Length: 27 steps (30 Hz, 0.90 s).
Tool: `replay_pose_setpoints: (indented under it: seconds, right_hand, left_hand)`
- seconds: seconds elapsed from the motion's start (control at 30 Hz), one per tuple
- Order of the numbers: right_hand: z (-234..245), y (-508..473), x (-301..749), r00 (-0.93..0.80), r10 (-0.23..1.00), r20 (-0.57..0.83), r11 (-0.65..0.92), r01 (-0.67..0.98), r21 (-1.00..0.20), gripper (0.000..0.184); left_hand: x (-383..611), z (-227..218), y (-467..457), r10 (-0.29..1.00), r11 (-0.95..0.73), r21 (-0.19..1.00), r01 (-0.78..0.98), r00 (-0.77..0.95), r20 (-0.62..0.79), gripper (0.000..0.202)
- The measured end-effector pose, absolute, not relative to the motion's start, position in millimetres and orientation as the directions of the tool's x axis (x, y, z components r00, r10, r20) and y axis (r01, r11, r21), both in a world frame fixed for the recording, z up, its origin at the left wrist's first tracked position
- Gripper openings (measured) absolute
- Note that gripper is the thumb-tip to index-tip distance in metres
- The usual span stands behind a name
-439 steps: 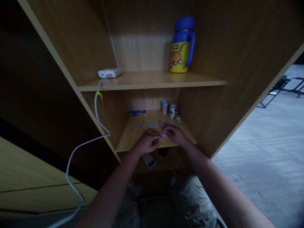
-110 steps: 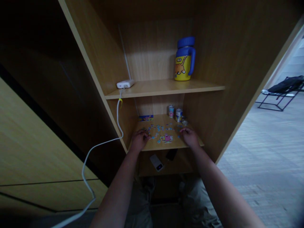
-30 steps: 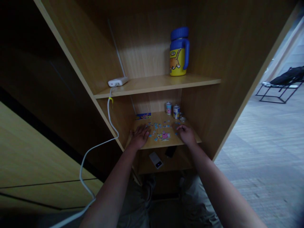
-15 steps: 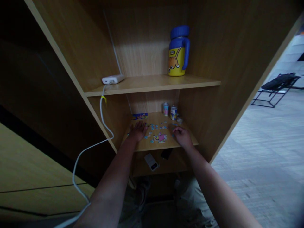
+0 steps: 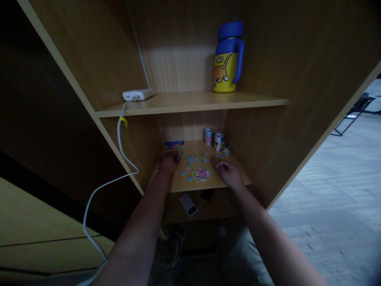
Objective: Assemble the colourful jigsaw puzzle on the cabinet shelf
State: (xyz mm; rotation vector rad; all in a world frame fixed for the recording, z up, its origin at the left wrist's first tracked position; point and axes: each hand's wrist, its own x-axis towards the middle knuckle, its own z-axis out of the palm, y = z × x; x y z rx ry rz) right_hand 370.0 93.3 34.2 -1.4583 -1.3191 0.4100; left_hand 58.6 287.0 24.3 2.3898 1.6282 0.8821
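Loose jigsaw pieces [image 5: 195,159] lie scattered on the lower wooden shelf [image 5: 208,183]. A small joined patch with a pink figure [image 5: 201,173] sits near the shelf's front edge. My left hand [image 5: 168,163] rests curled on the shelf's left side, fingers closed over pieces I cannot make out. My right hand [image 5: 229,172] lies at the right of the joined patch, fingers bent down onto the wood near a few pieces. A blue picture card [image 5: 173,145] leans at the back left.
Two small printed cans [image 5: 213,138] and a round lid [image 5: 226,151] stand at the back right. A blue and yellow jug [image 5: 227,58] and a white charger [image 5: 137,94] with a hanging cable [image 5: 119,139] sit on the upper shelf. A power bank [image 5: 188,204] lies below.
My left hand slid back and left on the shelf and its spread fingers curled shut. My right hand stayed by the joined patch. The view tilted slightly.
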Motion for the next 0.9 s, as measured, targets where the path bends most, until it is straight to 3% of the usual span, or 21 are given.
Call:
replay_pose_setpoints:
  seconds: [0.17, 0.6, 0.9]
  right_hand:
    - [34, 94, 371, 0.297, 0.873, 0.388, 0.193, 0.520, -0.832, 0.025]
    - [32, 93, 371, 0.293, 0.884, 0.365, 0.158, 0.547, -0.822, 0.027]
    - [29, 94, 372, 0.291, 0.884, 0.365, 0.157, 0.552, -0.819, 0.028]
  left_hand:
    - [60, 30, 296, 0.894, -0.392, 0.348, 0.851, 0.264, 0.363, 0.023]
    - [63, 33, 289, 0.920, -0.330, 0.423, 0.844, 0.186, 0.345, 0.034]
    - [63, 36, 282, 0.913, -0.333, 0.416, 0.846, 0.179, 0.366, 0.028]
